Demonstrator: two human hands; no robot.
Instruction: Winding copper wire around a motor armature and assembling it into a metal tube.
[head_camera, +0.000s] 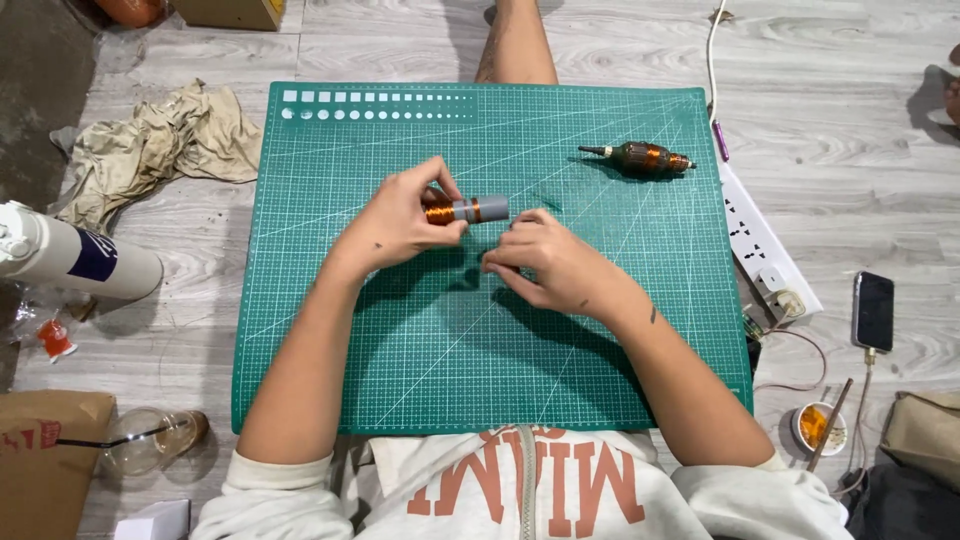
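My left hand (400, 222) grips a small grey cylinder wound with copper wire (466, 211), held just above the middle of a green cutting mat (400, 340). My right hand (545, 262) sits just right of and below the cylinder, fingers pinched together near its grey end; what they pinch is too fine to tell. A second wound motor armature (640, 157) with copper coils and a dark shaft lies on the mat's far right part, away from both hands.
A crumpled beige cloth (160, 145) lies left of the mat. A white power strip (765, 245) runs along the right edge, a phone (873, 310) beyond it. A white tube (70, 258), a clear cup (150, 438) and a cardboard box (40, 460) sit at left. A small tin (815, 427) is at right.
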